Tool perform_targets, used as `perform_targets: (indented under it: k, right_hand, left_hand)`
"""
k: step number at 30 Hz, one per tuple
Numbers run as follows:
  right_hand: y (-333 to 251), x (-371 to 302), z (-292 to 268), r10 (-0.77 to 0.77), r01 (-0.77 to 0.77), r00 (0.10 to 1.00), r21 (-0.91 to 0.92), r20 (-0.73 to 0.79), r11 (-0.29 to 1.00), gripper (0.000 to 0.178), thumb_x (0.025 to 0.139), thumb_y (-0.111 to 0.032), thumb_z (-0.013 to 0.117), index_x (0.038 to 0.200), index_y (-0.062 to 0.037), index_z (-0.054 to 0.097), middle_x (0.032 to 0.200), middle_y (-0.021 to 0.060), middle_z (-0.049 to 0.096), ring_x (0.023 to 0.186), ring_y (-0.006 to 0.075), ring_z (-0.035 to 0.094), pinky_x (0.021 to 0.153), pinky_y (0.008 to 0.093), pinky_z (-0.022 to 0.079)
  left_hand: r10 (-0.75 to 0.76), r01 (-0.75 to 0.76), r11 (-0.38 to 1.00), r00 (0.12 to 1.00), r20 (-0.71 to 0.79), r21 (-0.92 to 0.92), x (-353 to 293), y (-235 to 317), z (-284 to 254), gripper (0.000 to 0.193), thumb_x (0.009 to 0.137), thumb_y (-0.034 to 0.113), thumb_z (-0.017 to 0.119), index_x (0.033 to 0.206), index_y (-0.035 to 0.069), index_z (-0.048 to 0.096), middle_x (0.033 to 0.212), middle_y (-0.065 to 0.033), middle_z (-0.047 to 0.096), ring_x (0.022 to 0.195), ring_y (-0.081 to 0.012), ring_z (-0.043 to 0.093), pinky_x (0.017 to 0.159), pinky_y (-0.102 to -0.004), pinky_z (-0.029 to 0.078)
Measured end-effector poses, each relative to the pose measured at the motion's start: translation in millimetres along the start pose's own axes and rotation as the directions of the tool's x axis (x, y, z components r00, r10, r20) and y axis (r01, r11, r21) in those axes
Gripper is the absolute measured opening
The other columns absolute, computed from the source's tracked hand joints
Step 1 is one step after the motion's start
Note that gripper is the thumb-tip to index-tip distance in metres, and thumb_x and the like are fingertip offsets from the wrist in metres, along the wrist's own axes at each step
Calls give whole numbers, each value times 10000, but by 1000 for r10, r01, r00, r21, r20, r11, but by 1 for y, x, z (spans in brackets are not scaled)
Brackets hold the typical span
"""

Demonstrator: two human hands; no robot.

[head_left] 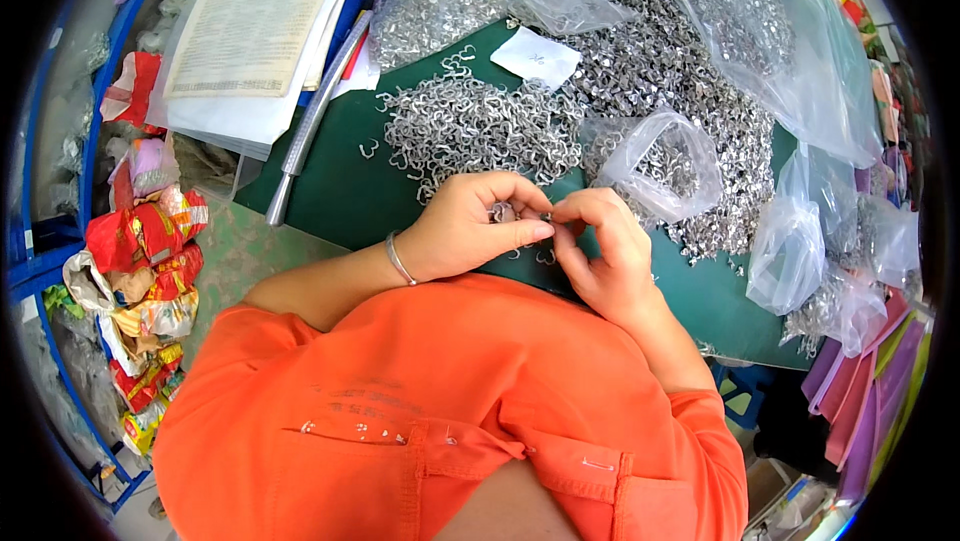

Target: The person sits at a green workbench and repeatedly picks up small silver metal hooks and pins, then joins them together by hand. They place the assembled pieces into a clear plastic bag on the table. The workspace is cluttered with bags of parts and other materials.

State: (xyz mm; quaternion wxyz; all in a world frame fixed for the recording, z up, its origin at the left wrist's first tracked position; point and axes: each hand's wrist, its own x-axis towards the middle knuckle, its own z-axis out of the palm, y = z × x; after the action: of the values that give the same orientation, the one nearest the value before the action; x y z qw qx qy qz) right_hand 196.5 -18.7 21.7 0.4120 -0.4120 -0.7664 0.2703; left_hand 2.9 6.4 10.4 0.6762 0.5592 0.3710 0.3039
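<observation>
Close to the table's near edge my left hand [470, 224] is closed, thumb and forefinger pinched together. Small metal pieces [503, 212] show in the curl of its fingers. My right hand [604, 246] pinches at the same spot, its fingertips meeting the left ones. What lies between the fingertips is a tiny metal bit, mostly covered. Just beyond my hands spreads a pile of silvery S-shaped metal hooks [470, 126]. To its right lies a larger heap of small shiny metal clips [660, 51]. A few loose hooks [545, 257] lie below my fingers.
On the green table [350, 203] rest clear plastic bags [790, 71] of metal parts and a white paper slip [536, 58]. A metal rod-like tool [318, 116] lies beside stacked papers [255, 36]. Red wrappers [150, 241] crowd the blue rack at left.
</observation>
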Motion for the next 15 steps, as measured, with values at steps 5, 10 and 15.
perform_targets:
  k: [5,10,15]
  right_hand:
    - [0,-2,5,57,-35,990,164,-130,986,294,748,92,684,993,-16,561,908,95,613,740,177,598,610,275,503]
    - [0,-7,5,120,-95,985,188,-127,977,261,758,62,698,971,-18,571,851,74,626,680,143,595,599,243,491]
    - [0,-9,6,187,-154,974,230,-131,961,235,768,53,696,959,-11,576,829,69,633,659,124,601,595,238,490]
  left_hand:
    - [83,-79,995,994,-68,53,-1,4,-1,112,835,48,709,935,6,683,870,-40,677,795,-80,608,709,-224,488]
    - [90,-91,996,991,-97,-12,-1,2,0,118,824,95,730,911,20,702,841,-40,694,764,-76,621,693,-225,502]
    - [60,-60,998,994,-91,-5,-2,2,-1,138,827,95,730,933,10,703,871,-54,703,790,-87,635,709,-225,513]
